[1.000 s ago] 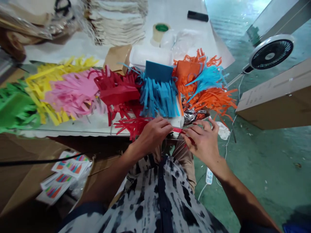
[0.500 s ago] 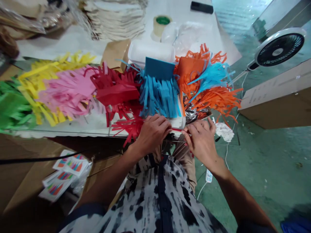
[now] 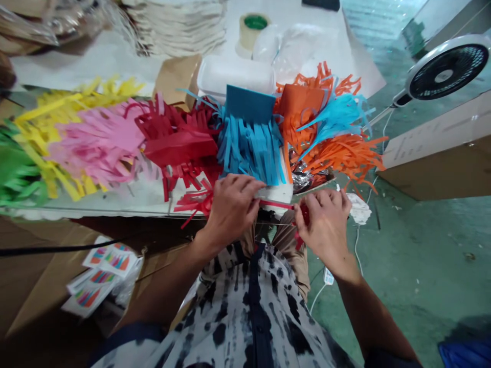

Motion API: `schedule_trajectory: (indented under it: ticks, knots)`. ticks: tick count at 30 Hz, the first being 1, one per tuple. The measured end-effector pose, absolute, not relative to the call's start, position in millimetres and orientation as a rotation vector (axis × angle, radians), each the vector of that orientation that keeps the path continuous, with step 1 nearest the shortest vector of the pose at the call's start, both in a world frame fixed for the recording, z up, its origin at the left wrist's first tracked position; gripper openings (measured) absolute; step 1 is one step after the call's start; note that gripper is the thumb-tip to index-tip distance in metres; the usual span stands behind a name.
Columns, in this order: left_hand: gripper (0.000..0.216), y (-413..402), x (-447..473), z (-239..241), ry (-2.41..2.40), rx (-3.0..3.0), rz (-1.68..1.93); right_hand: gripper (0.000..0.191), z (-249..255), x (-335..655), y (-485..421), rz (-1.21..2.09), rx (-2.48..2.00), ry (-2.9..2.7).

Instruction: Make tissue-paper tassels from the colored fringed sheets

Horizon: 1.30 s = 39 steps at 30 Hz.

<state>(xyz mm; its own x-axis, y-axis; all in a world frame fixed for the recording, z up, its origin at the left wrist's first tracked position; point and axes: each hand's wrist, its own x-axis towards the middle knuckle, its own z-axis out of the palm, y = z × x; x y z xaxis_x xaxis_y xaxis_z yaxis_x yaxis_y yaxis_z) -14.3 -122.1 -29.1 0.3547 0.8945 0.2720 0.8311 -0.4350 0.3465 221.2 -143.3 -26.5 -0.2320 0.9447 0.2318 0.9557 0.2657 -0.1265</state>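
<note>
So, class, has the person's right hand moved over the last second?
Yes: the right hand has shifted slightly right, away from the white block at the table edge, curling round the red strip.

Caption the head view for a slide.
Left hand and right hand pinch a red paper strip beside heaps of coloured fringe.

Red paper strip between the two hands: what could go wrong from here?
1. The red paper strip is thin and stretched between the left hand and the right hand; a harder pull might tear it.
2. The red fringe hangs over the table edge beside the left hand, so a nudge could drag it off.
3. The blue fringe drapes right above the left hand's knuckles and may snag.
</note>
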Motion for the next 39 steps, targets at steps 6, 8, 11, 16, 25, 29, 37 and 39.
schedule_trajectory:
  ticks: [6, 8, 11, 16, 25, 29, 37, 39]
  knots:
    - [0.023, -138.6, -2.1, -36.4, 1.255, 2.779, 0.707, 0.027, -37.5, 212.7, -159.7, -0.135, -1.319, -2.350]
    - [0.025, -148.1, 0.7, -37.4, 1.266, 2.803, 0.738, 0.024, -38.2, 208.6, -165.8, -0.140, -1.262, -2.342]
    - [0.025, -162.2, 0.8, -42.6, 1.266, 2.823, 0.816, 0.016, -36.5, 203.8, -172.6, -0.145, -1.268, -2.347]
    - [0.021, -174.6, -3.5, -53.0, 1.275, 2.868, 0.886, 0.010, -39.5, 198.7, -174.9, -0.156, -1.238, -2.409]
    - [0.018, -187.8, 0.7, -39.3, 1.362, 2.788, 1.066, 0.014, -29.2, 202.1, -176.0, -0.184, -1.114, -2.423]
    - [0.020, -187.6, 6.0, -21.9, 1.363, 2.350, 1.207, 0.011, -13.2, 204.7, -168.8, -0.335, -1.026, -2.311]
    - [0.033, -179.4, 6.4, 34.7, 0.976, 0.921, 0.932, 0.019, 17.4, 209.5, -152.9, -0.362, -1.110, -2.105]
    - [0.032, -176.9, 5.0, 38.1, 0.933, 0.876, 0.915, 0.017, 23.8, 206.7, -152.7, -0.234, -1.115, -2.080]
